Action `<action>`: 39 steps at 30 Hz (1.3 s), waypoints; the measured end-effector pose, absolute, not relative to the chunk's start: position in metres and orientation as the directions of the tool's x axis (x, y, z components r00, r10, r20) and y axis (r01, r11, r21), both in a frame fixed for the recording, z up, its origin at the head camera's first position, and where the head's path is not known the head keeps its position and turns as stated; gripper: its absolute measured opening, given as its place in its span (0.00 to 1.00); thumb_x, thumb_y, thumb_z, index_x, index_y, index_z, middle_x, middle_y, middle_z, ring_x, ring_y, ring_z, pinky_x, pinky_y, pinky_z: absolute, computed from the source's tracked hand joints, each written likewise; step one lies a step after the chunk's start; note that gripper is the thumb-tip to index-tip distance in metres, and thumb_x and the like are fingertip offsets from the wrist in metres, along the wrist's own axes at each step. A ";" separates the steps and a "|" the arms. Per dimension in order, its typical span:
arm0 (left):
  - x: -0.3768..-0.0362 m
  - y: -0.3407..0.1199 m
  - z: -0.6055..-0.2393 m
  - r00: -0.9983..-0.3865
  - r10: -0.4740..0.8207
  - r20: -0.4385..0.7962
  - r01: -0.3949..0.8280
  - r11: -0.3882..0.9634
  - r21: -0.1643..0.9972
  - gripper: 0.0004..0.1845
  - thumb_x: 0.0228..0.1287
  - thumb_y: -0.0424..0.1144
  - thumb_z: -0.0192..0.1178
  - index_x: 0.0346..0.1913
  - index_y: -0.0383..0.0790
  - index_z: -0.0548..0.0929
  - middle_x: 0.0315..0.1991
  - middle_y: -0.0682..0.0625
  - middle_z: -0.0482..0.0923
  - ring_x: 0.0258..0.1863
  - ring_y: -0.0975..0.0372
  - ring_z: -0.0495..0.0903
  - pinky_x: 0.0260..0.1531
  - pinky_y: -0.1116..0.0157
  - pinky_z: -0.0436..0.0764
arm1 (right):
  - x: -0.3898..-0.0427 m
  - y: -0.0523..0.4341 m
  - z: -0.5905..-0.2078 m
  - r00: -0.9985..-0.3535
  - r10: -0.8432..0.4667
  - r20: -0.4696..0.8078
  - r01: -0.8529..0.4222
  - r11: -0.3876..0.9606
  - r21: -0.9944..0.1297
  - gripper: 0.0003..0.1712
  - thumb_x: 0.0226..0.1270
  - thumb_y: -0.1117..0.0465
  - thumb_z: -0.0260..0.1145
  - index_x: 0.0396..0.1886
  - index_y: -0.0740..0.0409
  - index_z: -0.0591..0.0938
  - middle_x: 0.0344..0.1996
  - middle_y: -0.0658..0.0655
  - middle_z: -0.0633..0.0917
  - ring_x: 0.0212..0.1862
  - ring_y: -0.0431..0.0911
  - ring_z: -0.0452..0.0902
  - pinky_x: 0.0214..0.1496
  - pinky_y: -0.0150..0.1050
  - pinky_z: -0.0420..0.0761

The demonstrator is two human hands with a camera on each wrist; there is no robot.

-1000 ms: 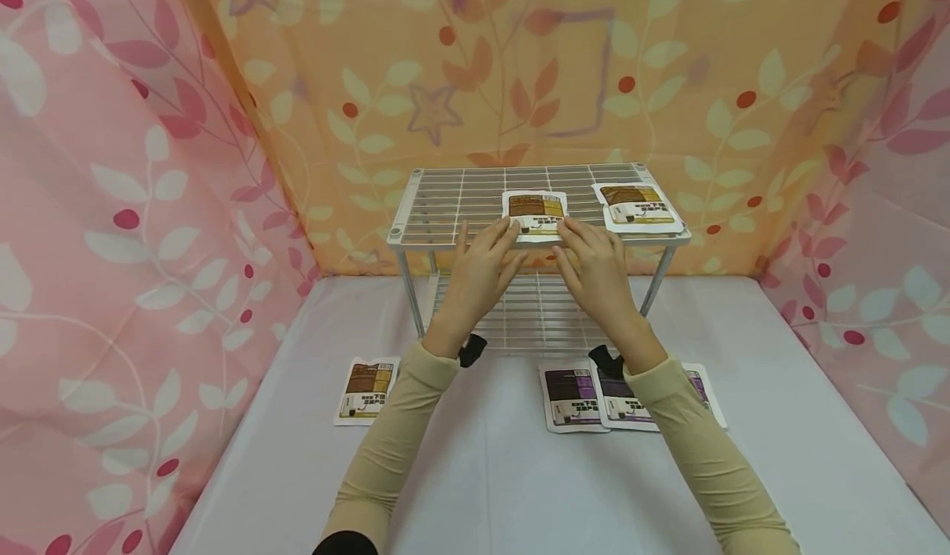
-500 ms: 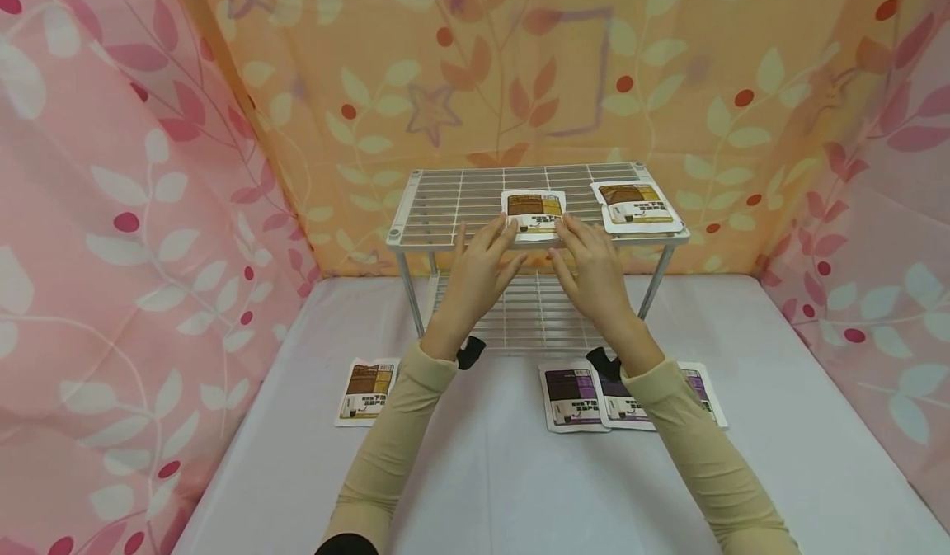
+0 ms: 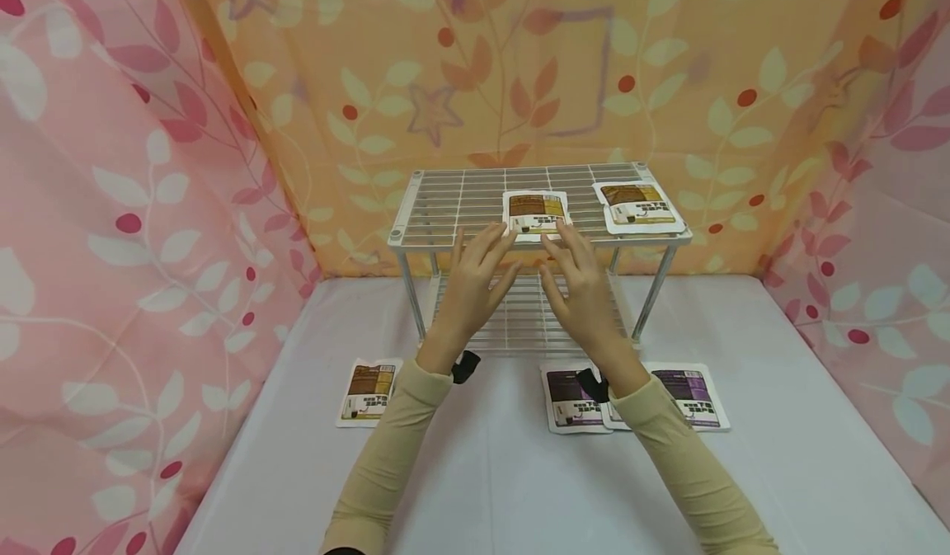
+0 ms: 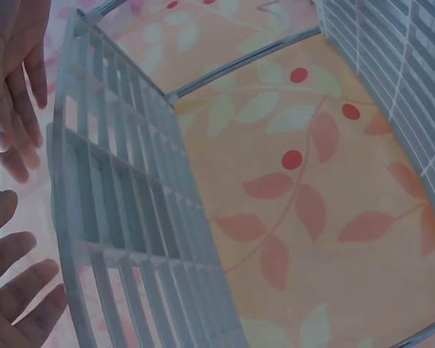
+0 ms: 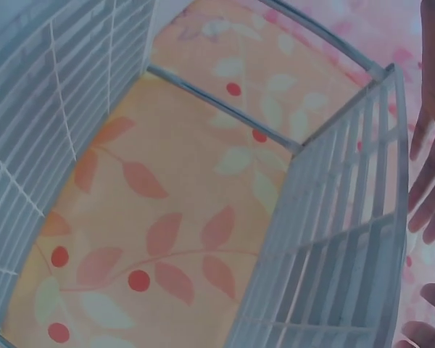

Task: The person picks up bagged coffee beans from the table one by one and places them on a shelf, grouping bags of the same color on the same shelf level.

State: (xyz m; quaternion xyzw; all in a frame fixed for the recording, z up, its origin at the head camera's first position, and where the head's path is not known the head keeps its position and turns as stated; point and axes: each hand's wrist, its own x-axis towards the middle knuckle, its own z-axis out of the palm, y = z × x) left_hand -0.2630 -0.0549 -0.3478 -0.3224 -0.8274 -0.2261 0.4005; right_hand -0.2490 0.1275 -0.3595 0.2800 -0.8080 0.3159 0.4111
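Both of my hands have slipped back off the brown packet since a moment ago and now hover in front of the wire rack's top shelf. My left hand (image 3: 475,279) has its fingers straight and slightly fanned, holding nothing, with the fingertips just at the shelf's front edge. My right hand (image 3: 582,287) mirrors it, fingers relaxed and spread, also holding nothing and a little lower than before. The two palms face each other with a gap between them.

The brown packet (image 3: 535,214) lies flat on the top shelf of the white wire rack (image 3: 426,209), near the front edge and about the middle, just beyond my fingertips. A second brown packet (image 3: 640,206) lies on the same shelf at its right end, apart from the first.

On the pale table (image 3: 490,481), a third brown packet (image 3: 367,391) lies to the left of my left sleeve. Two purple packets overlap near my right wrist: one (image 3: 567,394) partly under my sleeve, the other (image 3: 690,392) to its right. Leaf-patterned cloth in orange (image 3: 519,60) and pink (image 3: 111,209) hangs around the table.
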 end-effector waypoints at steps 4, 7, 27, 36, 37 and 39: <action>-0.262 -0.060 -0.355 -0.439 0.356 0.825 0.734 0.672 0.101 0.24 0.62 0.42 0.60 0.61 0.40 0.73 0.62 0.43 0.69 0.65 0.52 0.64 0.68 0.44 0.47 | -0.248 0.123 -0.367 -0.487 -0.183 0.854 -0.731 0.620 -0.284 0.25 0.66 0.61 0.57 0.62 0.61 0.71 0.67 0.64 0.63 0.69 0.60 0.53 0.70 0.55 0.52; -0.261 -0.063 -0.362 -0.421 0.359 0.833 0.740 0.666 0.087 0.24 0.62 0.41 0.60 0.60 0.39 0.73 0.62 0.43 0.69 0.66 0.52 0.63 0.67 0.43 0.48 | -0.246 0.119 -0.375 -0.490 -0.181 0.853 -0.735 0.612 -0.292 0.26 0.67 0.60 0.57 0.64 0.59 0.70 0.68 0.63 0.61 0.70 0.58 0.51 0.70 0.56 0.53; -0.249 -0.087 -0.399 -0.438 0.364 0.822 0.734 0.673 0.093 0.28 0.60 0.39 0.62 0.63 0.37 0.70 0.65 0.42 0.65 0.67 0.49 0.59 0.67 0.43 0.46 | -0.233 0.089 -0.418 -0.523 -0.214 0.825 -0.759 0.557 -0.337 0.29 0.64 0.63 0.58 0.65 0.61 0.67 0.70 0.61 0.59 0.71 0.58 0.50 0.70 0.55 0.54; -0.244 -0.100 -0.420 -0.514 0.353 0.781 0.690 0.712 0.133 0.29 0.60 0.40 0.62 0.64 0.43 0.69 0.67 0.46 0.63 0.68 0.51 0.57 0.66 0.41 0.47 | -0.232 0.083 -0.440 -0.589 -0.237 0.773 -0.746 0.528 -0.406 0.30 0.65 0.64 0.59 0.66 0.60 0.66 0.70 0.61 0.59 0.71 0.57 0.49 0.69 0.57 0.55; -0.243 -0.102 -0.423 -0.526 0.351 0.775 0.682 0.718 0.138 0.28 0.60 0.41 0.62 0.64 0.44 0.69 0.67 0.47 0.63 0.69 0.52 0.57 0.66 0.41 0.47 | -0.232 0.082 -0.443 -0.593 -0.240 0.768 -0.744 0.529 -0.409 0.30 0.65 0.64 0.59 0.66 0.60 0.66 0.69 0.62 0.59 0.71 0.58 0.50 0.68 0.58 0.56; -0.243 -0.107 -0.429 -0.543 0.343 0.767 0.670 0.727 0.149 0.28 0.60 0.41 0.62 0.63 0.43 0.71 0.67 0.48 0.63 0.69 0.53 0.57 0.65 0.40 0.48 | -0.232 0.079 -0.447 -0.606 -0.250 0.755 -0.740 0.526 -0.420 0.30 0.64 0.64 0.59 0.66 0.60 0.66 0.69 0.62 0.60 0.70 0.58 0.51 0.68 0.57 0.58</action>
